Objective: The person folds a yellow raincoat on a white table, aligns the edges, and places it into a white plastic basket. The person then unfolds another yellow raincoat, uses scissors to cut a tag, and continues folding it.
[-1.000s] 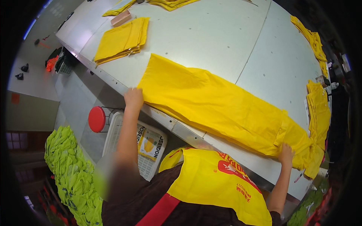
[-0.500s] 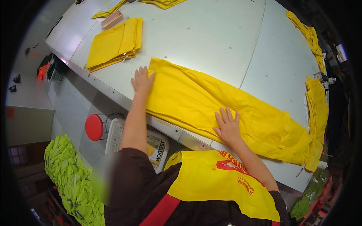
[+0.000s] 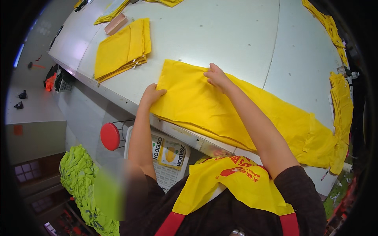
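Note:
A long piece of yellow cloth, folded lengthwise in layers, lies slantwise along the table's near edge, narrowing toward the right. At its left end my left hand grips the edge, thumb on top and the other fingers mostly hidden. My right hand is at the far long edge with its fingers curled in; it appears to pinch the fabric there. A neat stack of folded yellow cloths rests beyond my left hand.
The pale metal table carries a pinkish open box and more yellow cloth at the right rim. Below the near edge are a red stool and a white basket. A bright green fabric heap sits lower left.
My right hand has lifted from the cloth's near middle and moved to its far edge, fingers curling. My left hand has gone from flat at the left end to gripping that edge.

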